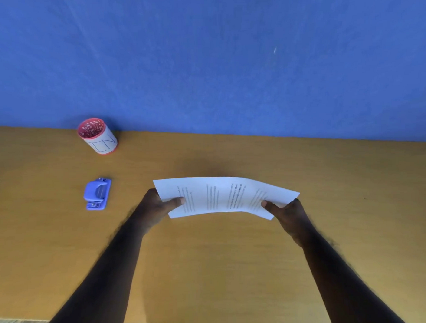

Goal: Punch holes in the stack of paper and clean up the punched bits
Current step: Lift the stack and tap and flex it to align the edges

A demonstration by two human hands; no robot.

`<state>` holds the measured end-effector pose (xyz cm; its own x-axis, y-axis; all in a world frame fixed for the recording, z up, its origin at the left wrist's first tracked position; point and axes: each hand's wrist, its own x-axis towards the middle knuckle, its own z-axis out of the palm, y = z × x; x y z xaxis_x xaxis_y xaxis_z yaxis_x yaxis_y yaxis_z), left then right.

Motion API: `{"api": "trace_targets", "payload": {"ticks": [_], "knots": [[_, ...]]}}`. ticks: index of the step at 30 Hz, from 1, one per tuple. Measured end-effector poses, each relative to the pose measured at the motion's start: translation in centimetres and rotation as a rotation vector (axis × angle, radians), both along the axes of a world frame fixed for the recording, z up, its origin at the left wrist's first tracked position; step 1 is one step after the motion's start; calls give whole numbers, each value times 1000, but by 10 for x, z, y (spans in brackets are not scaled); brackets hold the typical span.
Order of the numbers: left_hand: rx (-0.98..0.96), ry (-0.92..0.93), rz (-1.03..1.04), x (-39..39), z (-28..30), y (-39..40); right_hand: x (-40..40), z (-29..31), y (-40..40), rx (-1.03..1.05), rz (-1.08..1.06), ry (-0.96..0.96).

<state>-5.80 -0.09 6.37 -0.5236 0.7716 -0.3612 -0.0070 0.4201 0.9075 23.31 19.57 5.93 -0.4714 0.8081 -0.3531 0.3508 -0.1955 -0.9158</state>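
far to my left, near the back of the wooden desk (235, 269) and close to the blue wall (203, 53), a red pen cup (97, 136) stands with a white label wrapped around it. nearer to me and a little left of the cup's line, the purple hole punch (97, 194) lies flat on the desk, well apart from my hands and touching nothing else.

next comes my left hand (158, 206). it is closed on the left short edge of the stack of paper (223, 197), thumb pressed on the top sheet and the other fingers hidden underneath. the stack stretches from that hand across to the other one, printed side up, with lines of text running across it that are too small to read. it bows upward in the middle, so the centre arches higher than the two ends i am pinching. a soft shadow sits on the desk behind it. whether any part of the stack touches the desk i cannot tell.

my right hand (291, 211) grips the right short edge the same way, thumb on top near the front corner, fingers below. both forearms reach in from the near edge of the desk, and the paper lies between them, straight ahead of me and well to the right of the punch.
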Motion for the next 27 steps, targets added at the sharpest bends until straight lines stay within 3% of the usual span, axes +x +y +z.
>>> {"api": "trace_targets", "payload": {"ticks": [5,10,12,14,17,19,23,27], "knots": [[12,-22,33,5,-1,1,0,0,4,14,-4,-19],[-29,-30,135,12,-3,2,-2,-3,3,86,-72,-154],[-3,-81,189,14,-2,3,-3,-2,2,116,-120,-206],[53,-213,249,19,0,5,-6,-1,-3,-1,-129,-226],[146,-452,349,38,2,10,-14,2,-16,-323,-19,-115],[188,-555,365,54,3,14,-22,7,-23,-433,77,-13],[178,-645,321,77,-2,15,-35,13,-26,-393,20,202],[188,-713,290,68,-2,8,-32,16,-18,-328,-37,218]]}}
